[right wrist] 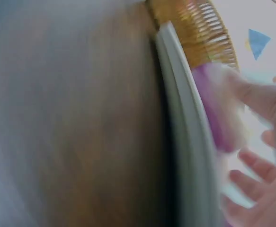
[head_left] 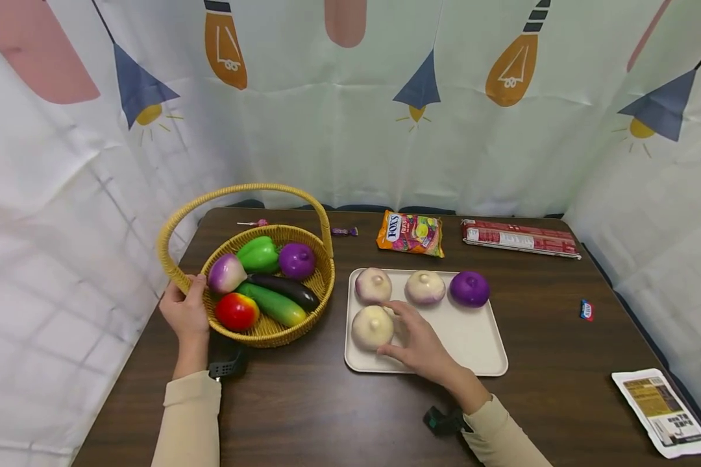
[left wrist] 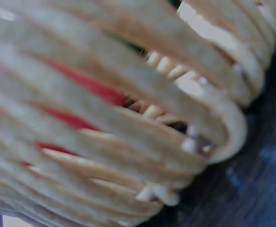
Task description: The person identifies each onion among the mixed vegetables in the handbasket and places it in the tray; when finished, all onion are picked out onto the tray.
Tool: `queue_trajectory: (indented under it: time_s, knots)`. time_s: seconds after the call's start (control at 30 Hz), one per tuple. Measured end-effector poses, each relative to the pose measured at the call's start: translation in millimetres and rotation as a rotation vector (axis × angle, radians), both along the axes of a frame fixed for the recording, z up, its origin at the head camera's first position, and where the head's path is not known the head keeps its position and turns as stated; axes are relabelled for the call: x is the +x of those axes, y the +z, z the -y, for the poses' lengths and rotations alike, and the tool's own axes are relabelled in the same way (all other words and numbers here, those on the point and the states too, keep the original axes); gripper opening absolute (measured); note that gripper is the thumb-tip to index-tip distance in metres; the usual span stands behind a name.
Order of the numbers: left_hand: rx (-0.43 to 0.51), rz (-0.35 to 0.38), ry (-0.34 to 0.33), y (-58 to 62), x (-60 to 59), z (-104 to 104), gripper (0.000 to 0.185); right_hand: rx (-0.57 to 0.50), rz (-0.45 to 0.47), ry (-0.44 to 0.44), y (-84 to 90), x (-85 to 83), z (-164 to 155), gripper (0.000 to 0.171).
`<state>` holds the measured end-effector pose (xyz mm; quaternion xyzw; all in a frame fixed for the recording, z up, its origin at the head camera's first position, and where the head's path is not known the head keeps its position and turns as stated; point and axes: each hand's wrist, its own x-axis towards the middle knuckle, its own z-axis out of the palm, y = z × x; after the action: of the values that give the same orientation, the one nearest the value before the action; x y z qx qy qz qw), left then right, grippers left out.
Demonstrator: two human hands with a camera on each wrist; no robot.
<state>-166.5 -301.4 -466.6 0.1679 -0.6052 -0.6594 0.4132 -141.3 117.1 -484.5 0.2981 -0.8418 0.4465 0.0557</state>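
Observation:
My left hand (head_left: pixel 185 308) grips the yellow wicker basket (head_left: pixel 324 259) where its handle meets the rim at the left. Inside the basket lie a white-and-purple turnip (head_left: pixel 226 273), a green bell pepper (head_left: pixel 259 255), a purple onion (head_left: pixel 297 261), an eggplant (head_left: pixel 283 290), a cucumber (head_left: pixel 271 305) and a red-yellow fruit (head_left: pixel 237 312). Over the white tray (head_left: pixel 455 344), my right hand (head_left: pixel 420 344) is spread around the right side of the front turnip (head_left: pixel 372 327). Its thumb overlaps that turnip (right wrist: pixel 218 109) in the right wrist view, while the other fingers stand apart.
Behind on the tray sit two more pale turnips (head_left: pixel 425 287) and a purple onion (head_left: pixel 470 289). Beyond it are a candy bag (head_left: pixel 411 234) and a long red packet (head_left: pixel 520 238). A small wrapped candy (head_left: pixel 587 310) and a white pouch (head_left: pixel 663 412) lie to the right.

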Motion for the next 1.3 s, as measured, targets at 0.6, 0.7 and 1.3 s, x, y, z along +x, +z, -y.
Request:
queue_trajectory:
  time_s: [0.6,0.7,1.3]
  knots:
    - [-0.031,0.034,0.011,-2.5,-0.7,5,0.015,-0.272,0.147,0.116,57.4,-35.5,143,0.043]
    - [-0.030,0.044,0.020,-5.1,-0.2,6,0.016,-0.198,0.160,0.033,56.5,-46.4,168,0.051]
    - [-0.072,0.038,0.003,23.2,14.5,-14,0.019,-0.008,0.399,-0.237,55.5,-97.9,214,0.082]
